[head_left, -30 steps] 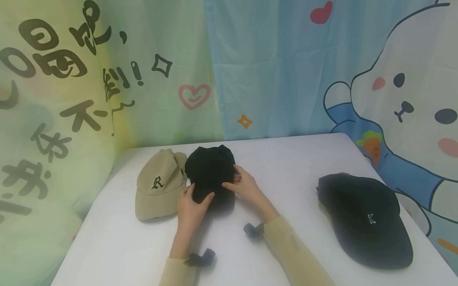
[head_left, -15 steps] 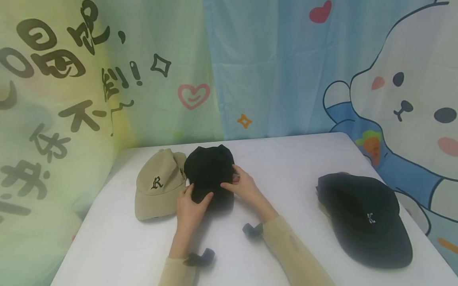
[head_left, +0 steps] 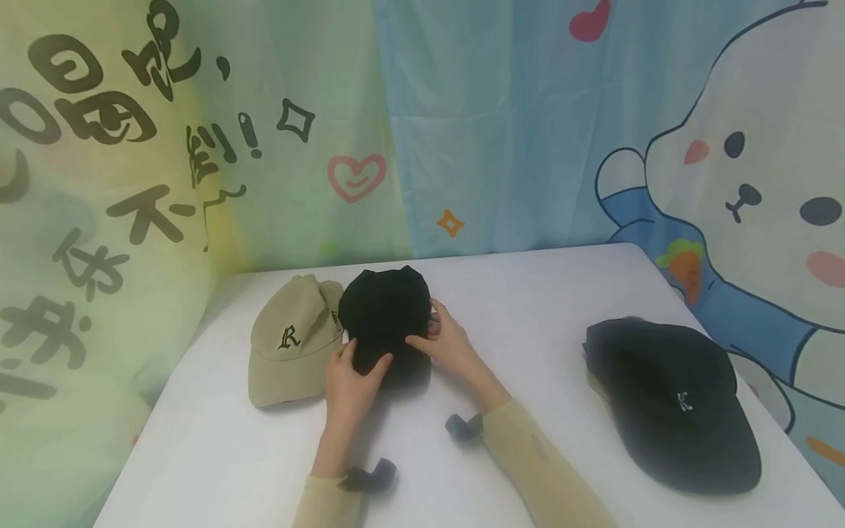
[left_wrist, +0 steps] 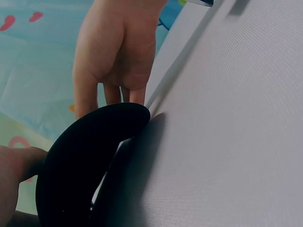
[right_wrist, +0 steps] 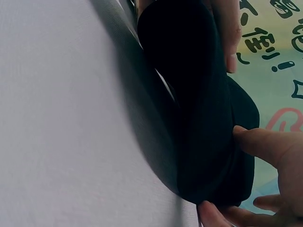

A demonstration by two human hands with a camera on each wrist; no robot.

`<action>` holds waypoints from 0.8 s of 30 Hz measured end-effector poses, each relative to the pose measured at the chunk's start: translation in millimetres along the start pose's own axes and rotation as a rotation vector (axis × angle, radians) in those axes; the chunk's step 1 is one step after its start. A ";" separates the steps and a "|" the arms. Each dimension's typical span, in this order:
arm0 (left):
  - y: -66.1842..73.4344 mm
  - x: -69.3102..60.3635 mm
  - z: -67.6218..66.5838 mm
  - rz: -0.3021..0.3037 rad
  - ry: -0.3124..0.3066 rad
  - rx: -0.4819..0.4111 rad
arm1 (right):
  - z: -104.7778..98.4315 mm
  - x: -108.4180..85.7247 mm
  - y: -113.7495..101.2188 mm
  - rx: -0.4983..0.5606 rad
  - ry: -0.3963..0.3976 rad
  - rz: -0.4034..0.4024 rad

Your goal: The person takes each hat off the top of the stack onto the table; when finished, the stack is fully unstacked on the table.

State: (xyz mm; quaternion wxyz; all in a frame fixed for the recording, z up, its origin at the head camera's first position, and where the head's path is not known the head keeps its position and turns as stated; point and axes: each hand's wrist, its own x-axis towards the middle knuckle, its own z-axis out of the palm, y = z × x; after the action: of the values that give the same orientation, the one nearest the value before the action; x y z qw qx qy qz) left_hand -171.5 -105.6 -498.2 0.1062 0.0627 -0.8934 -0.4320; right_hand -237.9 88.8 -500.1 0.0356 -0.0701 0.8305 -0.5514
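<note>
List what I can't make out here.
Head view, beige cap: its side mark, partly covered by the held black cap.
Head view, right black cap: what the pale edge below belongs to; the cap hides it.
Left wrist view, right hand: ends of its fingers, behind the held black cap.
Left wrist view, left hand: cut off by left edge.

Your left arm [head_left: 330, 455] is pointing nearly straight ahead, your right arm [head_left: 544, 462] slanting inward. Your left hand [head_left: 348, 385] is gripping, its thumb [head_left: 380, 369] standing apart from its fingers [head_left: 342, 356]; your right hand [head_left: 452, 346] is pinching, its thumb pointing left.
</note>
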 end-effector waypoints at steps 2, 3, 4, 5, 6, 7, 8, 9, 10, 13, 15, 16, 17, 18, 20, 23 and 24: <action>0.3 0.7 0.2 -0.001 0.001 0.001 | 0.1 -0.5 -1.1 0.010 0.008 -0.006; 0.2 0.9 0.4 0.003 0.004 0.001 | 0.2 -0.7 -1.7 0.011 0.011 -0.007; 0.1 1.0 0.5 0.006 0.007 0.001 | 0.3 -0.9 -2.1 0.011 0.013 -0.005; -0.1 1.0 0.7 0.008 0.008 0.001 | 0.4 -1.0 -2.4 0.009 0.013 -0.001; -0.4 0.9 0.8 0.009 0.009 0.001 | 0.6 -1.1 -2.5 0.007 0.013 0.004; -0.7 0.7 1.0 0.008 0.010 0.001 | 1.0 -1.2 -2.2 0.003 0.011 0.008; -1.1 0.4 1.1 0.007 0.010 0.000 | 1.4 -1.2 -1.8 0.002 0.010 0.012; -1.2 0.0 1.1 0.005 0.010 -0.003 | 1.7 -1.4 -1.5 0.000 0.009 0.015; -1.2 -0.3 1.3 0.002 0.009 -0.003 | 2.2 -1.6 -1.0 -0.003 0.009 0.016; -1.4 -0.7 1.4 -0.003 0.012 -0.006 | 3.3 -1.6 -0.2 -0.011 0.012 0.013; -1.0 -0.6 1.3 -0.003 0.014 -0.008 | 3.8 -1.5 0.0 -0.018 0.016 0.008; -1.1 -0.6 1.2 -0.001 0.015 -0.007 | 4.0 -1.2 0.1 -0.021 0.018 0.005; -1.1 -0.6 1.1 0.001 0.016 -0.007 | 4.1 -1.1 0.2 -0.023 0.019 0.002; -0.9 -0.5 1.0 0.003 0.016 -0.008 | 4.1 -0.8 0.1 -0.024 0.020 0.003; -0.9 -0.4 1.1 0.005 0.017 -0.008 | 4.0 -0.4 0.8 -0.026 0.019 0.002; -1.4 -0.4 1.9 0.009 0.020 -0.009 | 2.8 0.1 2.4 -0.028 0.016 0.011; -1.6 -0.4 2.5 0.011 0.023 -0.009 | 1.9 0.2 2.9 -0.030 0.015 0.016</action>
State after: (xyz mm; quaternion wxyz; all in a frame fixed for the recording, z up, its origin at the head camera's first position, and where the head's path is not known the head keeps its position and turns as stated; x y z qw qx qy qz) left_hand -171.7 -104.6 -501.0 0.1192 0.0626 -0.8906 -0.4345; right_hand -238.1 88.2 -503.5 0.0329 -0.0597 0.8396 -0.5390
